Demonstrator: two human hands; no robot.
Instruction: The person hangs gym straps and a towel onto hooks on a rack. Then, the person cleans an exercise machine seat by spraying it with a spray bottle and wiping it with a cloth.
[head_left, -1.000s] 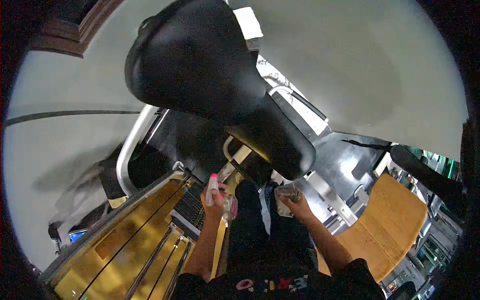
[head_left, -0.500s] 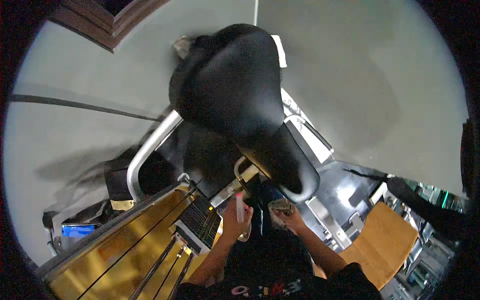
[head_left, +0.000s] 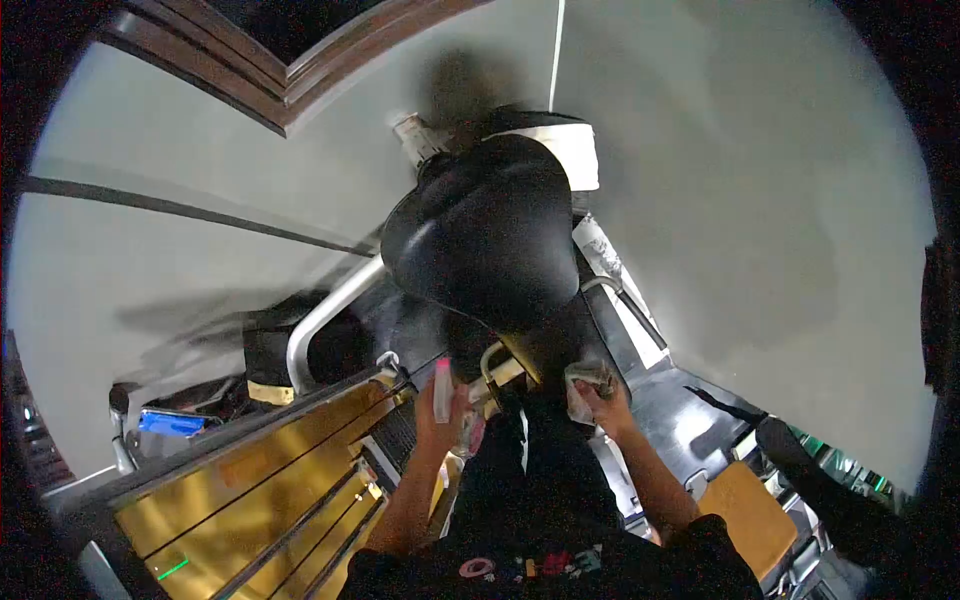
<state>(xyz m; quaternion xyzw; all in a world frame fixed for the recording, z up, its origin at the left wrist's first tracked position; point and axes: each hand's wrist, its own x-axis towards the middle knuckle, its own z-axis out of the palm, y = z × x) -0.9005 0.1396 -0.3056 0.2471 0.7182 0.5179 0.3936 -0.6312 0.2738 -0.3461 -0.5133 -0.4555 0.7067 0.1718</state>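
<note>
My left hand is closed around a slim, translucent bottle with a pink cap, held upright. A clear, pinkish rounded thing shows beside that hand; I cannot tell whether it is held too. In my right hand is a crumpled, pale cloth, gripped by bent fingers. Just beyond both hands stands an exercise machine with a large black padded backrest. Its curved metal handle lies between my hands, apart from them.
A silver tubular bar runs along the machine's left. Nearer is a weight stack beside a yellowish panel. A brown pad stands at right. White cloth hangs behind the backrest; a blue object lies far left.
My hands have moved farther apart and forward, the left one leftward with the bottle, the right one rightward with the cloth. The view has shifted, so the backrest appears smaller.
</note>
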